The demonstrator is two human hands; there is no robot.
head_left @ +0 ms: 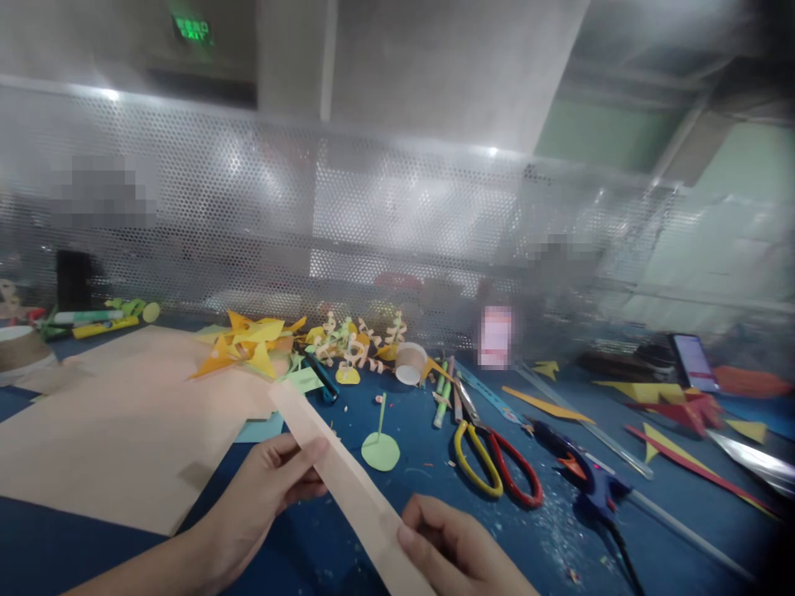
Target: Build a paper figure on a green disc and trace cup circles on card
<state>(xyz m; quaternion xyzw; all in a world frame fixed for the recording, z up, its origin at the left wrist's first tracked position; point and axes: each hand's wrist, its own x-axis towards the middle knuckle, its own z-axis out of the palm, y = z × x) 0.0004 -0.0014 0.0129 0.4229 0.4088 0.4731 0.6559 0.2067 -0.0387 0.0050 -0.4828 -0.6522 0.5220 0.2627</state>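
Dim, hazy interior light; bright glare spots on the perforated screen [385, 211]; motion blur above it, stretched edges beside it.

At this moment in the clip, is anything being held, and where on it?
Yes, a pale paper strip: the left hand pinches it toward its upper end, the right hand grips its edge lower down.

The table [422, 463] carries one pair of scissors [477, 432], one glue gun [593, 488] and one large sheet [137, 422]. Held strips [360, 488]: one. Lit exit signs [193, 30]: one.
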